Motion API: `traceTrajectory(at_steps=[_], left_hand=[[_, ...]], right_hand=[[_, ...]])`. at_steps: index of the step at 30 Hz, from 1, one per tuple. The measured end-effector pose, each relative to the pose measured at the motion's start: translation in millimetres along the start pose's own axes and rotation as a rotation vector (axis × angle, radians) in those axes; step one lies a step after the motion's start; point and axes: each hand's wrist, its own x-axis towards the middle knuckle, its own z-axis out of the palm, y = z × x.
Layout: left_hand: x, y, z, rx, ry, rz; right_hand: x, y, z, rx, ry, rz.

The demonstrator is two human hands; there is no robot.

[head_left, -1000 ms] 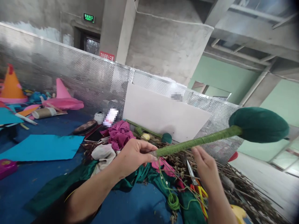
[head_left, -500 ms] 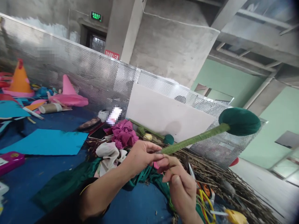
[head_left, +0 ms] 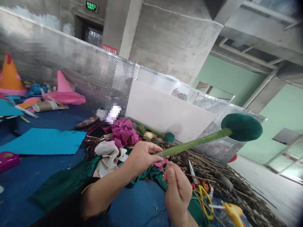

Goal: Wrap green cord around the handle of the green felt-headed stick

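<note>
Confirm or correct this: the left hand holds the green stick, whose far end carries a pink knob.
Not right: the head view shows the knob is dark green, not pink. The left hand does hold the green stick, knob at its far end.

Blue surface [head_left: 132,206]. L: pink cone hat [head_left: 63,96], cardbd roll [head_left: 44,106], bright-blue sheet [head_left: 44,142], purple item [head_left: 8,161] at pic edge. Mid: dk-green cloth [head_left: 61,187]. R: dry twigs [head_left: 239,187], yellow glue gun [head_left: 233,212] nr them.
</note>
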Motion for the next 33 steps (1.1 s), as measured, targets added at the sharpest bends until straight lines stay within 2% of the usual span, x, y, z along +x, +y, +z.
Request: traceTrajectory(at_steps=[4,9,15,27,30,33], left_hand=[[-1.0,-2.9,-0.7,0.206,0.020,0.095],[-9.7,0.3,3.4,0.599,0.035,0.236],[-16.1,-2.1,15.5,0.818,0.017,0.271],[-18.7,-6.6,23.0,1.062,0.008,0.290],[-19.9,-11.9,25.2,1.121,0.003,0.351],[-20.1,-18.0,26.6,1.167,0.011,0.514]], right_hand=[[6.0,-4.9,-1.9,-0.035,-0.077,-0.095],[32.4,-5.8,-23.6,0.063,-0.253,-0.069],[51.1,2.4,-43.2,0.011,-0.251,-0.002],[57.4,11.2,-41.0,0.030,-0.266,0.038],[59.1,16.3,-42.0,-0.015,-0.250,0.095],[61.2,21.1,-43.9,-0.048,-0.247,0.139]])
